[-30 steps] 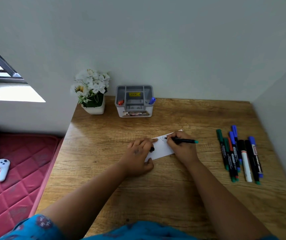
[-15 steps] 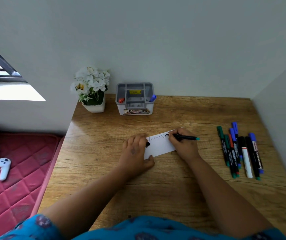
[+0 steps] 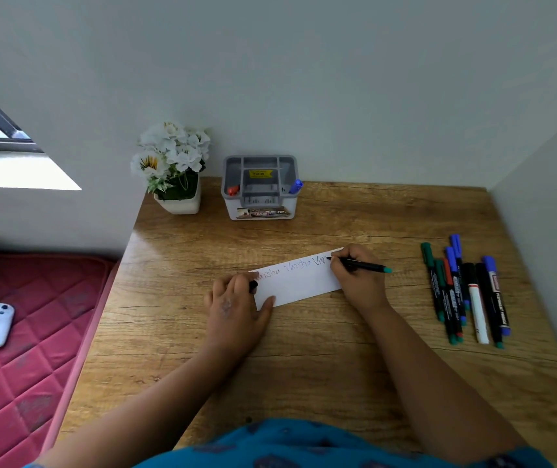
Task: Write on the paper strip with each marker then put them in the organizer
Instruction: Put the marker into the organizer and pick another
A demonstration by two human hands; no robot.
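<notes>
The left hand [image 3: 236, 307] presses the left end of the paper strip [image 3: 299, 282] on the table [image 3: 304, 366], fingers curled around a small dark cap [image 3: 253, 285]. The right hand [image 3: 358, 282] grips a marker [image 3: 364, 266], tip on the strip's right end. The organizer [image 3: 259, 187] stands behind; other markers [image 3: 466, 292] lie at right.

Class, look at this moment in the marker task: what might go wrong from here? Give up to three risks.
1. The marker in the right hand is writing near the right end of the paper strip; the tip may run onto the table.
2. The left hand rests on the strip's written end and might smear the ink.
3. It holds what looks like a cap; left off, the marker may dry out.
</notes>
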